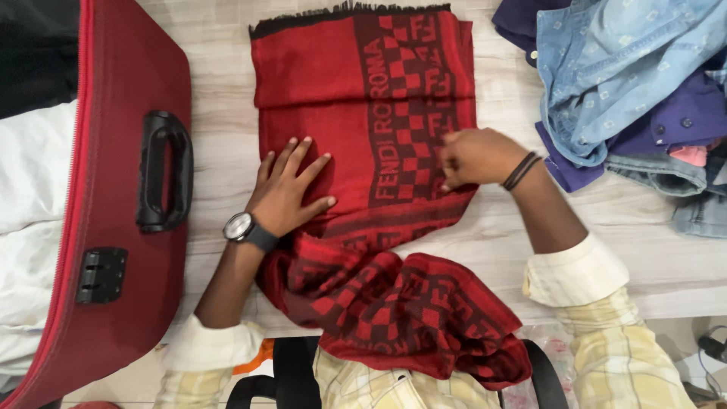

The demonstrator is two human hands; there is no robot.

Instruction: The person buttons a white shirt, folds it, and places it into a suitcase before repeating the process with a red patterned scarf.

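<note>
Suitcase [113,189] count one, red, open, cut off at left. One red checked scarf [363,113] on the wood surface [219,151], near end bunched over its edge. Left hand [291,189] spread flat on scarf; right hand [473,155] pinching its fold. One clothes pile [628,83], cropped right.

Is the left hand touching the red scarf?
Touching: the head view shows the left hand pressed flat, fingers spread, on the red scarf.

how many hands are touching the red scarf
2. The left hand lies flat on the red scarf; the right hand pinches the cloth near its checked band.
</note>
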